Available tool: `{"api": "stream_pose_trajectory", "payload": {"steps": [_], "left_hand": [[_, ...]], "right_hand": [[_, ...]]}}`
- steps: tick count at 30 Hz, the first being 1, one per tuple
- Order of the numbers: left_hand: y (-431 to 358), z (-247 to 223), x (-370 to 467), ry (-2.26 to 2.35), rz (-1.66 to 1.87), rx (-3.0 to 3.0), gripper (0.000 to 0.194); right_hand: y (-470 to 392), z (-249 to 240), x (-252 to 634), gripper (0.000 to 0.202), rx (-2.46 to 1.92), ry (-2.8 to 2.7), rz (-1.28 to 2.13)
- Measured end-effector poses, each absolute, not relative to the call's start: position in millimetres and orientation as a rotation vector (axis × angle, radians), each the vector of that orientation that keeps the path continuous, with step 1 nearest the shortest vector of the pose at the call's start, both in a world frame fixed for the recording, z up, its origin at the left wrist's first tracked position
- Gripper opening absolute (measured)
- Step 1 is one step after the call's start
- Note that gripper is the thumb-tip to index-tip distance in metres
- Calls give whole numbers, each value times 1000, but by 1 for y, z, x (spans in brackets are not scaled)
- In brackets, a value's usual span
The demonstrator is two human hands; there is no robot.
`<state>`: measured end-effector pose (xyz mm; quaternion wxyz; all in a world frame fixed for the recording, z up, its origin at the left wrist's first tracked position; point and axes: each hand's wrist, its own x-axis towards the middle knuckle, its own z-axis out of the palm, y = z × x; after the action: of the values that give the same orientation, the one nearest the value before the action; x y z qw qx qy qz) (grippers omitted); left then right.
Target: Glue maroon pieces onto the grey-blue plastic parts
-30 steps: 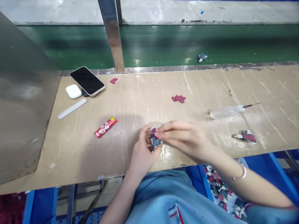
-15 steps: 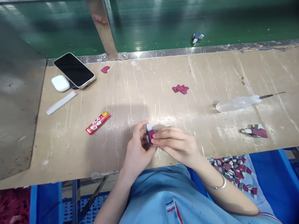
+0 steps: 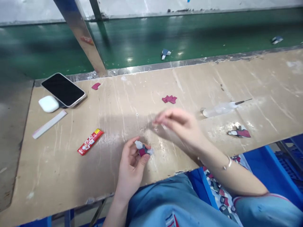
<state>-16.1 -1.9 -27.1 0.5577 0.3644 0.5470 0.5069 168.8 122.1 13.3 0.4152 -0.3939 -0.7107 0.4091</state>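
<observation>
My left hand pinches a small piece in white, dark grey and maroon between thumb and fingers, low over the table. To its upper right, my right hand is lifted off the piece with its fingers bent together. Motion blur hides whether anything is between those fingertips. Beyond that hand lie several flat maroon cut-outs, overlapping each other. Farther right rests a clear bottle with a thin dark tip. A similar white, grey and maroon piece lies near the table's front edge.
On the left are a phone, a white case, a pale strip and a red packet. A single maroon cut-out lies near the metal post. Small pieces sit on the green belt. Blue bins stand below.
My right hand has let go of the piece and moved up and away. My left hand keeps the piece, now turned differently. The view has shifted, and another piece shows on the belt at right.
</observation>
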Motion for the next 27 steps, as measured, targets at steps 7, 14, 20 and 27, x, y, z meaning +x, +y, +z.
{"api": "stream_pose_trajectory", "payload": {"steps": [7, 14, 20, 27], "left_hand": [[0, -30, -18, 1257, 1209, 811, 47], [11, -34, -23, 1116, 1181, 730, 52], [14, -28, -21, 1109, 1223, 708, 51], [10, -27, -17, 1140, 1290, 770, 49]], "right_hand": [[339, 12, 138, 54, -1848, -1883, 351], [387, -5, 143, 55, -1969, -2067, 341], [319, -7, 128, 46, -1407, -2225, 230], [202, -13, 141, 63, -1017, -2696, 341]]}}
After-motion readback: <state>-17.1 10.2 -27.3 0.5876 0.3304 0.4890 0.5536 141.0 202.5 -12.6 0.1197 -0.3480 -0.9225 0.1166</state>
